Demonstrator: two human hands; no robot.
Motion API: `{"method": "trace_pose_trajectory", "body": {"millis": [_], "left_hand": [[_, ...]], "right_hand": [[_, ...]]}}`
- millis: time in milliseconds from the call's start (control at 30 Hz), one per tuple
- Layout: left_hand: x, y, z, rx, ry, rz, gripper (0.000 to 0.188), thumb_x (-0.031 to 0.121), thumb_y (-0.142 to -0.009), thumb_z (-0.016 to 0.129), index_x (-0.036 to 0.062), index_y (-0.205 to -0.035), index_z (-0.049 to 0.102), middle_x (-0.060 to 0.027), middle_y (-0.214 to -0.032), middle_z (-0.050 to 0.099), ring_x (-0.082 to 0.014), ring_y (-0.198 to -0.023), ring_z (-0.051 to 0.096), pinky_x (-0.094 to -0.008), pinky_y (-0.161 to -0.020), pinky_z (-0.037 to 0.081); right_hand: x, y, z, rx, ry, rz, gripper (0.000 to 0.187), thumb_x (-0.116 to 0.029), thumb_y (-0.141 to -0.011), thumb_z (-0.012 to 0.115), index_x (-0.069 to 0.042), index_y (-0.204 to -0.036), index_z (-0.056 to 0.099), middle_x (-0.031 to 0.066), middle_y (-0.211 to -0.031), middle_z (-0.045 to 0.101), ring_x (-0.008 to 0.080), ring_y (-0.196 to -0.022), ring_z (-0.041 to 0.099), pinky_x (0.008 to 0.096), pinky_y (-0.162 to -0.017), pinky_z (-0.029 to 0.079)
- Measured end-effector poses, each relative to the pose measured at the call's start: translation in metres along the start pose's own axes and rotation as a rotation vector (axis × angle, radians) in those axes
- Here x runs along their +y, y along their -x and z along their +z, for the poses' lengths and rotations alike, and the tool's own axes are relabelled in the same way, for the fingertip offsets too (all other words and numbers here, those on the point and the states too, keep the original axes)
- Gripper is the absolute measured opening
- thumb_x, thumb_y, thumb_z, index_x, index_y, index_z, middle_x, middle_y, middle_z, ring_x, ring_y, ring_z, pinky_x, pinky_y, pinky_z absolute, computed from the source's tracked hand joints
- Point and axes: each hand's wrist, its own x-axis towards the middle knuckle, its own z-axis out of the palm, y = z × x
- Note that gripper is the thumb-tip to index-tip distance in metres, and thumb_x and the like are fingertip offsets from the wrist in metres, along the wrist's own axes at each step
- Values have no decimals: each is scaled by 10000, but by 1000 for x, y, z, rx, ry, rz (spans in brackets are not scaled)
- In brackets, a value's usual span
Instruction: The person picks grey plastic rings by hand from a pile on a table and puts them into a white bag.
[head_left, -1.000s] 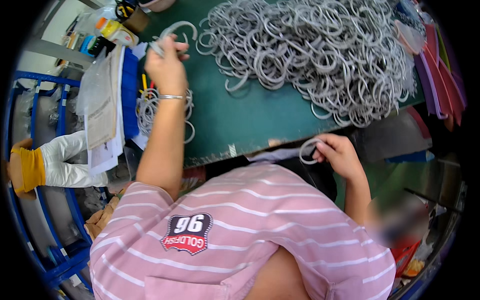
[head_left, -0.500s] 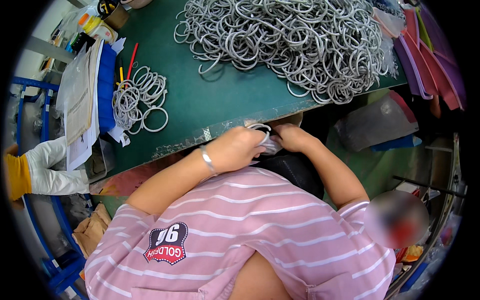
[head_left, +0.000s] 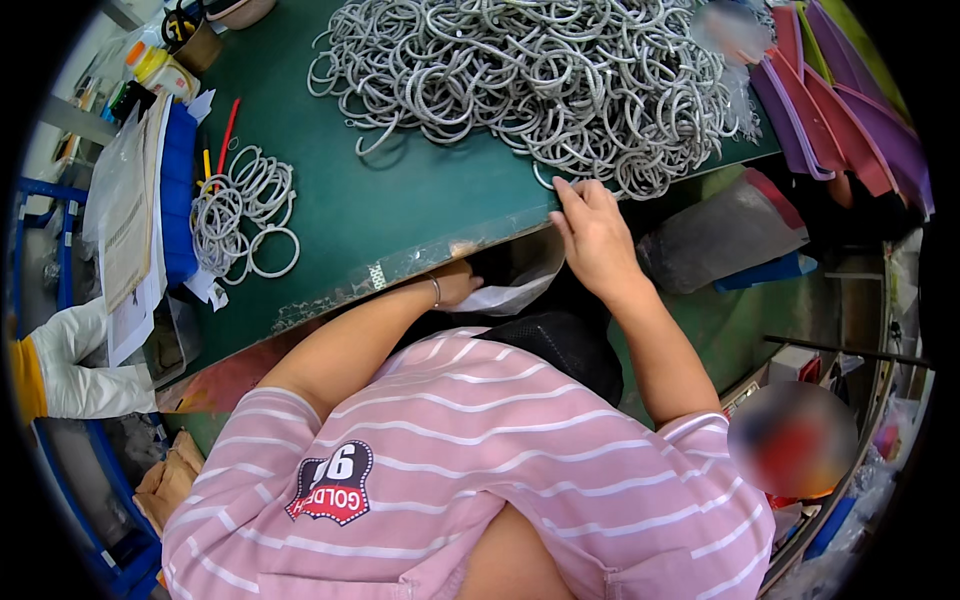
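Right hand, fingers loosely spread, touches ribbed grey metal rings heaped on green table.

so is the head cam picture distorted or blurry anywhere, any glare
Head view: fisheye bends the green table edge and blackens the corners; two blurred patches, upper right and lower right; the grey ring pile and right hand look sharp; no strong glare.

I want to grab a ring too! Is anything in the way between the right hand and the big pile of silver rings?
Nothing visible. The right hand reaches over the green table's front edge, its fingertips right at the nearest rings of the big pile.
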Motion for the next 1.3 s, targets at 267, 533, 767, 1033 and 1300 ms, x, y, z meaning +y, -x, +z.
{"method": "trace_pose_trajectory", "body": {"millis": [267,533,767,1033,1300], "left_hand": [[32,47,-29,15,262,332,303,211,-884,544,-10,-1083,603,-196,-1052,622,-358,-966,586,-394,-861,453],[71,84,-98,848,405,660,155,41,-778,640,5,-928,623,-144,-889,622,-286,-751,604,-341,-685,495],[9,75,-149,1312,62,22,400,21,-666,703,56,-1024,529,-151,-1045,490,-336,-978,505,-406,-835,432],[-25,68,-180,1242,-146,131,101,-13,-703,590,58,-758,545,-97,-851,526,-297,-805,562,-417,-683,463],[-34,77,-183,1270,12,229,79,-22,-735,582,42,-763,546,-126,-853,521,-329,-810,564,-415,-683,480]], "right_hand": [[11,-23,-20,-75,22,-137,371,-108,-611,754,-14,-933,596,105,-924,538,301,-861,517,382,-740,439],[9,-31,-5,-57,234,-173,77,-66,-684,542,-59,-745,589,67,-758,556,261,-762,541,370,-639,441],[-40,-56,-8,96,-4,-233,110,-53,-727,654,-24,-825,612,97,-872,583,275,-772,578,376,-660,479],[-58,-123,-9,243,143,-322,164,-74,-738,633,-40,-888,577,96,-917,569,295,-823,550,406,-682,439],[-42,-167,-13,68,359,-208,122,-150,-769,656,-47,-772,590,110,-802,550,317,-773,581,420,-661,476]]}}
